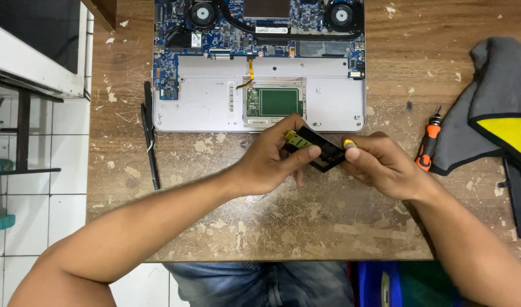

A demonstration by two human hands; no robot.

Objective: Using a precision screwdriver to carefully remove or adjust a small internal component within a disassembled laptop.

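My left hand (270,162) pinches the left end of a small black flat module (323,152) with a yellow-green label, held just above the worn wooden table (306,222). From the other side, my right hand (380,165) grips the module's right end, and a small yellow tip shows at its fingertips. Both hands meet in front of an opened laptop (215,102) lying bottom up, with its blue circuit board, two fans and green touchpad board exposed.
An orange-and-black screwdriver (428,142) lies right of my right hand, beside a grey and yellow cloth (499,102). Two thin black tools (149,136) lie left of the laptop. A white cabinet (39,51) and tiled floor are at the left.
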